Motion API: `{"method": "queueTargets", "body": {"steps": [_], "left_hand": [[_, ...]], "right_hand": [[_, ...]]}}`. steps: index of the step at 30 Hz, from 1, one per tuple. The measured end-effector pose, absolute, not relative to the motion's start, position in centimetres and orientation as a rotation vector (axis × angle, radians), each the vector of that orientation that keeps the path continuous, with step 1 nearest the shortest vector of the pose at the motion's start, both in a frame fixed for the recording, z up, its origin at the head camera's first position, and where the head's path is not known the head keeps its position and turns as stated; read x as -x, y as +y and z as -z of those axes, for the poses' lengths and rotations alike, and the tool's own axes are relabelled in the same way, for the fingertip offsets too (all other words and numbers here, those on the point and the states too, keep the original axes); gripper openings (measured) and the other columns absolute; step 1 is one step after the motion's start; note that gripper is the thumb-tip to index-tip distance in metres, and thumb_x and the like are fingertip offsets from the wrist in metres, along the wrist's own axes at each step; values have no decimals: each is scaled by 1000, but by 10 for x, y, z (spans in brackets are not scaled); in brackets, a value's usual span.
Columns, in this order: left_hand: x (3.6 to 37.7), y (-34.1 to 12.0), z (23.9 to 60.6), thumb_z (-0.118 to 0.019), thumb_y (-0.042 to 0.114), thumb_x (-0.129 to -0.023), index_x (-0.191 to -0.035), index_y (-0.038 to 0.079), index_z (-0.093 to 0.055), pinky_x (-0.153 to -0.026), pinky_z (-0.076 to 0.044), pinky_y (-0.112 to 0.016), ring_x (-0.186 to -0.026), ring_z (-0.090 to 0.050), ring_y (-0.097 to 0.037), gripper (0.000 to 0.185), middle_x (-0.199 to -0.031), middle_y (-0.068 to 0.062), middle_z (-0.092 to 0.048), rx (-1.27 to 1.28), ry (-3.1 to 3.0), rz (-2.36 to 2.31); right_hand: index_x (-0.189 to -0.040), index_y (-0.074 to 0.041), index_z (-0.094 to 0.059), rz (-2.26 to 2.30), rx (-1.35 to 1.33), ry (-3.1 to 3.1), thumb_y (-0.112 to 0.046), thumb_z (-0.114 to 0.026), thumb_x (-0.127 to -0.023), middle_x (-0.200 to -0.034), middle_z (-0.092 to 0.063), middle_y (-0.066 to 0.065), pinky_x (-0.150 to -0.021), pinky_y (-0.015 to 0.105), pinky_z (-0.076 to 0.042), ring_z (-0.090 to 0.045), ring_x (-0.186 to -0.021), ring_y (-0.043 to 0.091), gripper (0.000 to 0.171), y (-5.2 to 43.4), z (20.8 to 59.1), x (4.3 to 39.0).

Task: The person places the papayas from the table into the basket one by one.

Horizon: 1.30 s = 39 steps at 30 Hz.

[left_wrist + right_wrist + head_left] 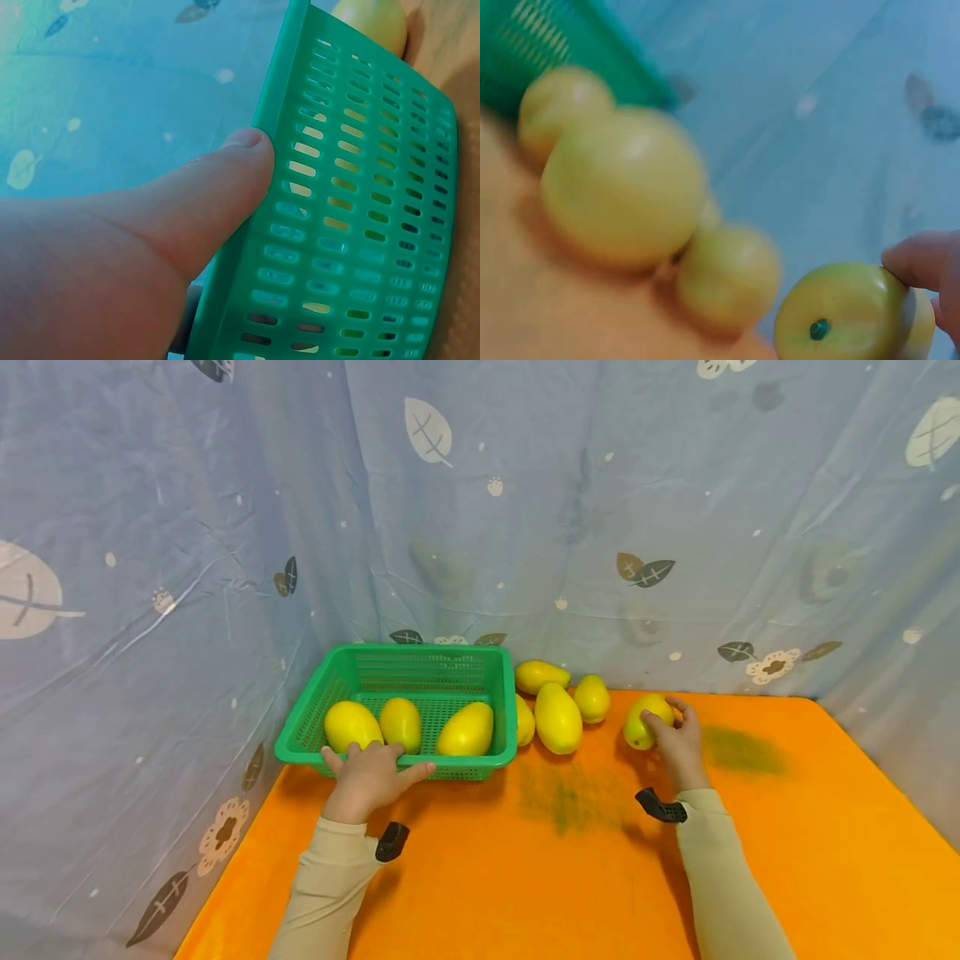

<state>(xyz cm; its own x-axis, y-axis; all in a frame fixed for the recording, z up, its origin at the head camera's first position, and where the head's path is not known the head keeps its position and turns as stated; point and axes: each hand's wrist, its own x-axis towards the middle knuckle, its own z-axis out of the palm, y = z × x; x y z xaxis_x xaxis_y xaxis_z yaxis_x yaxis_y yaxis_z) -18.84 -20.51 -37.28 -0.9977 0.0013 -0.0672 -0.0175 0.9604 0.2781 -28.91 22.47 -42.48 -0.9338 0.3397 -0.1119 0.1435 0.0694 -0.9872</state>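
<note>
My left hand [369, 781] holds the front rim of a green plastic basket [508, 710], its thumb [225, 176] against the rim in the left wrist view. Inside the basket lie three yellow mangoes, one at the right [467, 730] and two at the left, close to my fingers. Off to the right, my right hand [682, 747] grips a yellow mango [642, 727] between thumb and fingers. A green stem end shows on that mango [840, 311] in the right wrist view. Whether it touches the table cannot be told.
Several more mangoes stand between the basket and my right hand, among them a large one [558, 718] and a small one [592, 699]. An orange cloth [525, 877] with greenish stains covers the table. A patterned grey-blue curtain [540, 527] hangs behind and at both sides.
</note>
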Motion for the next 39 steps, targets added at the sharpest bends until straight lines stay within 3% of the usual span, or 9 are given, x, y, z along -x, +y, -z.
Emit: {"method": "queueTargets", "body": {"steps": [5, 11, 14, 19, 24, 33, 39], "left_hand": [[188, -206, 372, -60, 65, -94, -137, 8, -65, -107, -5, -89, -126, -48, -61, 72, -132, -26, -64, 13, 3048, -429], [189, -207, 371, -59, 66, -94, -138, 8, -65, -107, -5, -89, -124, -49, -60, 73, -132, -26, -64, 16, 3048, -427], [189, -208, 371, -58, 67, -94, -140, 9, -63, -107, -5, -89, -126, -47, -61, 73, -134, -26, -63, 30, 3038, -417], [190, -205, 371, -57, 68, -94, -142, 11, -62, -107, -6, -88, -128, -46, -59, 75, -137, -25, -62, 58, 3016, -393], [190, -203, 373, -58, 69, -93, -140, 13, -64, -108, -7, -87, -126, -47, -58, 74, -135, -24, -63, 75, 3023, -388], [190, -199, 374, -61, 66, -93, -138, 11, -65, -109, -6, -88, -128, -46, -61, 71, -132, -25, -65, 63, 3048, -424], [190, -201, 373, -62, 65, -92, -139, 13, -65, -108, -7, -88, -126, -48, -61, 70, -130, -25, -66, 53, 3054, -420]], "right_hand": [[-148, -22, -37, -2104, 286, -2006, -22, -66, -99, -122, -43, -3, -75, 15, -55, -55, -103, 11, 57, 208, 380, 278], [-152, -19, -38, -2049, -96, -2089, -19, -65, -100, -151, -44, 12, -83, 20, -54, -55, -114, 21, 58, 139, 317, 277], [-153, -18, -40, -1984, -272, -2225, -20, -66, -99, -155, -43, 15, -83, 27, -55, -57, -117, 29, 60, 88, 306, 277], [-149, -19, -46, -1993, -480, -2397, -20, -70, -97, -154, -44, 13, -88, 39, -58, -59, -118, 34, 58, 11, 322, 272], [-145, -20, -51, -1904, -509, -2566, -22, -74, -94, -153, -48, 11, -93, 43, -57, -60, -121, 32, 56, -38, 348, 270], [-140, -13, -55, -1563, -635, -2747, -19, -75, -93, -141, -58, 16, -93, 47, -57, -62, -115, 34, 52, -66, 372, 272], [-142, -8, -55, -1425, -696, -2813, -18, -73, -94, -142, -59, 19, -103, 49, -52, -60, -123, 36, 52, -69, 375, 268]]}}
